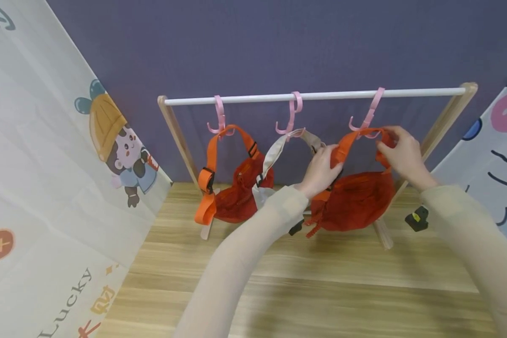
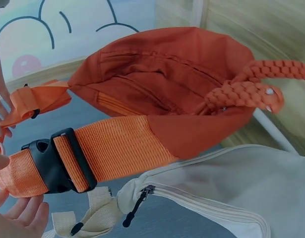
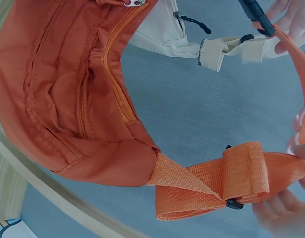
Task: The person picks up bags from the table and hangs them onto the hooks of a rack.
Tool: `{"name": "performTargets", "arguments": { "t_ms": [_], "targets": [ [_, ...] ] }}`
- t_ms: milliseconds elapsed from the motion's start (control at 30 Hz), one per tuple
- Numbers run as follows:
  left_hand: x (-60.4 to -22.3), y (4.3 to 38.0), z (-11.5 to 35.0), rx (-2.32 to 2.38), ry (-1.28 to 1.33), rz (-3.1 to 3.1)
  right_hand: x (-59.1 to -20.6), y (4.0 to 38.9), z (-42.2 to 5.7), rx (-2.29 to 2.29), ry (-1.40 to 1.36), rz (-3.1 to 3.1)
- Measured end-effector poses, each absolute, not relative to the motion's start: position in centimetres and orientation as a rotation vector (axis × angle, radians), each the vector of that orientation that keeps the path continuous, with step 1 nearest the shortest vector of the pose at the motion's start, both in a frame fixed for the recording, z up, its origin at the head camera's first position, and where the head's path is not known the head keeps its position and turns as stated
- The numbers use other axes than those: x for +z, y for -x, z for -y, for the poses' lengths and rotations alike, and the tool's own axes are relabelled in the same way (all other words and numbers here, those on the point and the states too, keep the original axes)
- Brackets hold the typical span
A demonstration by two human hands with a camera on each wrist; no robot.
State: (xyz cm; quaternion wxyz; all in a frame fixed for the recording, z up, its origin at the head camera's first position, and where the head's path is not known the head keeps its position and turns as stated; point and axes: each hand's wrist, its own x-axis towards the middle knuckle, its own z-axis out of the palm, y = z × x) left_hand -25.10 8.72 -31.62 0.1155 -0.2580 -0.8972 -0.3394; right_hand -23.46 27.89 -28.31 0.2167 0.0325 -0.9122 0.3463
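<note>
A red-orange waist bag (image 1: 355, 202) hangs from the right pink hook (image 1: 369, 112) by its orange strap (image 2: 125, 148). My left hand (image 1: 323, 170) grips the strap on the left side, close to the black buckle (image 2: 60, 161). On the other side my right hand (image 1: 405, 155) pinches the strap near its folded, doubled part (image 3: 245, 171). Between the hands the strap loops over the hook. A braided red cord (image 2: 244, 94) hangs from the bag's zipper side. Just left of my left hand hangs a white waist bag (image 2: 231, 183), partly hidden behind my forearm.
A white rail (image 1: 257, 98) on wooden legs carries the hooks. Another red-orange waist bag (image 1: 238, 190) hangs from the left pink hook (image 1: 219, 115). The rack stands on a wood-grain surface (image 1: 321, 291) against a blue-grey wall (image 1: 279, 42). Printed white sheets (image 1: 34, 141) flank it.
</note>
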Motion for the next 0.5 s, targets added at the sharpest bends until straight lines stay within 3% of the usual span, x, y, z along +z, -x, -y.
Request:
{"name": "performTargets", "arguments": {
  "t_ms": [500],
  "targets": [
    [-31.9, 23.8, -7.4, -0.890, 0.826, 2.688, -29.2, 23.1, -28.1, 0.906, -0.128, 2.464]
  ]
}}
